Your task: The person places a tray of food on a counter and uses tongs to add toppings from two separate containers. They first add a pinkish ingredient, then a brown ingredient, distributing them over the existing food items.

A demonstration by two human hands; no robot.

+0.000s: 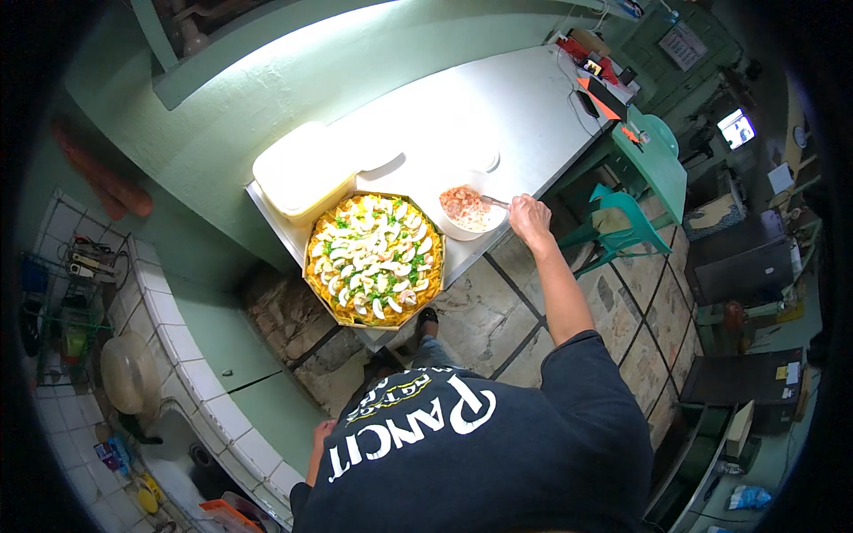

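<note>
My right hand [530, 218] is closed round the handle of a metal spoon [496, 202]. The spoon's head dips into a white bowl [462, 233] of orange-pink and paler small pieces, perhaps shrimp. To the left of the bowl, a many-sided tray [308, 282] sits at the table's near corner. It is filled with yellow-orange noodles topped with white egg-like slices and chopped greens [373, 258]. My left hand [323, 433] hangs low by my side, away from the table; its fingers are mostly hidden.
A pale lidded container [302, 173] stands on the white table [426, 102] behind the tray. A green plastic chair [626, 226] and green table [662, 169] lie to the right. A tiled counter [200, 377] with a sink [169, 444] runs along the left.
</note>
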